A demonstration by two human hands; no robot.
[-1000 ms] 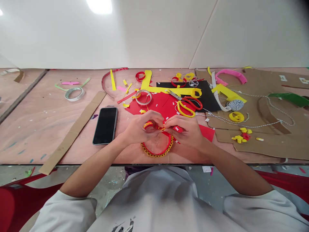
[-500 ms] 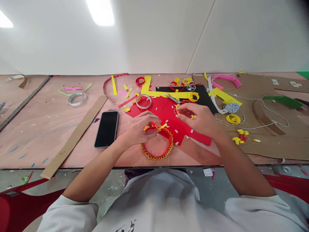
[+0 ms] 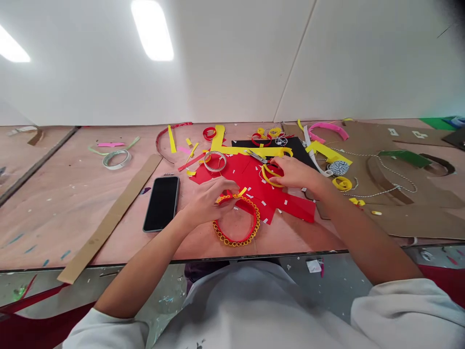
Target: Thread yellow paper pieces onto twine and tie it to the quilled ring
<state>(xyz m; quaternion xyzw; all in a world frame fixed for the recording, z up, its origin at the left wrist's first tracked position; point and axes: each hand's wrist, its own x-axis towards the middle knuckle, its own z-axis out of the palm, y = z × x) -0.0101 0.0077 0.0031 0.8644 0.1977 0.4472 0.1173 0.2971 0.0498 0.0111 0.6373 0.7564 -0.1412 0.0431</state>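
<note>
A red ring edged with small yellow paper coils (image 3: 237,242) lies near the table's front edge. My left hand (image 3: 214,196) is closed at its upper left rim, its fingertips pinching a small yellow strip (image 3: 242,192) there. My right hand (image 3: 292,173) has its fingers curled at a yellow paper loop (image 3: 269,181), beside the scissors (image 3: 256,156); whether it grips the loop is hard to tell. Red paper (image 3: 250,177) with white scraps lies under and between the hands.
A phone (image 3: 161,203) and a long cardboard strip (image 3: 112,218) lie to the left, with a tape roll (image 3: 116,159) behind. Black paper (image 3: 301,148), a string ball (image 3: 338,167) and brown cardboard (image 3: 385,218) occupy the right.
The view has shifted slightly. My right hand has moved down onto the yellow loop, its fingers now more stretched toward it. My left hand stays at the ring.
</note>
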